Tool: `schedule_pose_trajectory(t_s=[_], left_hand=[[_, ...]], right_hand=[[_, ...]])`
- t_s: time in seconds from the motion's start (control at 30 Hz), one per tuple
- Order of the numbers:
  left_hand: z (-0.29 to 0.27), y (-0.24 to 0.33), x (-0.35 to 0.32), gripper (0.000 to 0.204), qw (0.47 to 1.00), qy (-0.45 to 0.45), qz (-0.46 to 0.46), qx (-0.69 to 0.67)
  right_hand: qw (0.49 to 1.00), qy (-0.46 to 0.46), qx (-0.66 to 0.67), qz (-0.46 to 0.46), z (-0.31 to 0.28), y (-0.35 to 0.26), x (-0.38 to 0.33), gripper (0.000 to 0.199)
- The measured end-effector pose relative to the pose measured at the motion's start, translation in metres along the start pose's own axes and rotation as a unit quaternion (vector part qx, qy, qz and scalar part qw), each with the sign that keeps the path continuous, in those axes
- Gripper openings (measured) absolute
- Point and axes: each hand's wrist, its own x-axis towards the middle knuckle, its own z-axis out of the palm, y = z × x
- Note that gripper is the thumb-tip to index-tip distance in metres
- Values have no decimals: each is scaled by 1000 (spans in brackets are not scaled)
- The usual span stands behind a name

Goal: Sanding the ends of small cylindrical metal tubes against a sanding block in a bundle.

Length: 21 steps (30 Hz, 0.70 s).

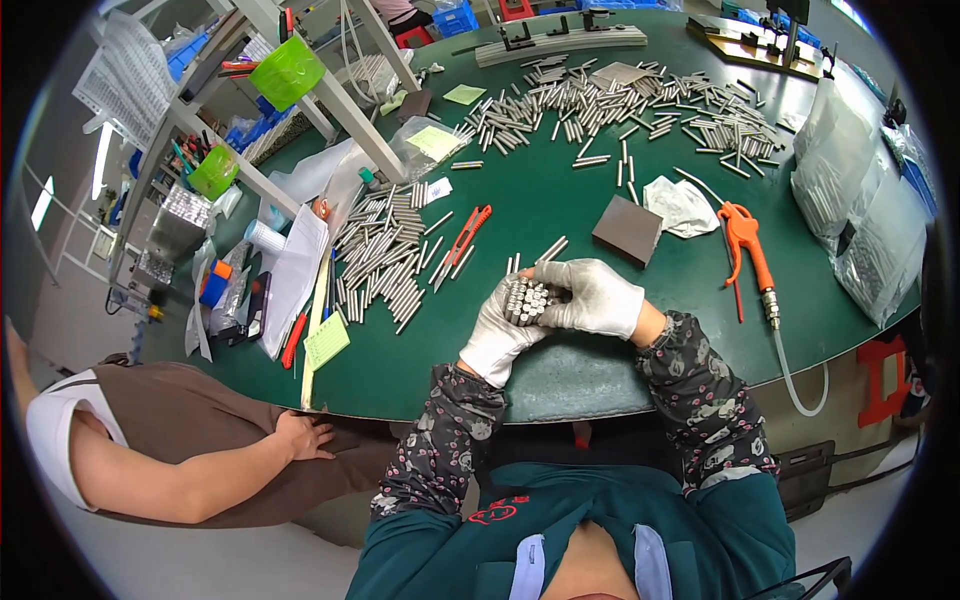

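Observation:
Both my hands wear white gloves and close around one bundle of short metal pins [526, 302], held over the front of the green table. My left hand [497, 333] wraps the bundle's left side. From the right, my right hand [594, 298] grips it with fingers curled over the top. The round pin ends face me, packed tight. A few loose pins [551, 250] lie just beyond my hands. To the left a red utility knife [464, 245] rests beside a heap of pins [385, 255]. A dark brown block [627, 231] sits beyond my right hand.
A large spread of pins [620, 100] covers the table's far middle. At right lie a crumpled white cloth [682, 206], an orange air gun [745, 240] with its hose, and plastic bags [850, 180]. A white rack post [358, 125] stands left. Another person's hand [303, 437] is at the near left edge.

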Motion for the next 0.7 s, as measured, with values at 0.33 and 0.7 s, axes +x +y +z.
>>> schedule_pose_trajectory(t_s=[0.33,0.7], left_hand=[[0,-1,0,58,1000,-12,20,1],[-2,-3,-1,57,999,-16,26,7]], right_hand=[[997,44,1,-58,5,5,0,48],[996,38,19,-78,1,-3,-2,51]])
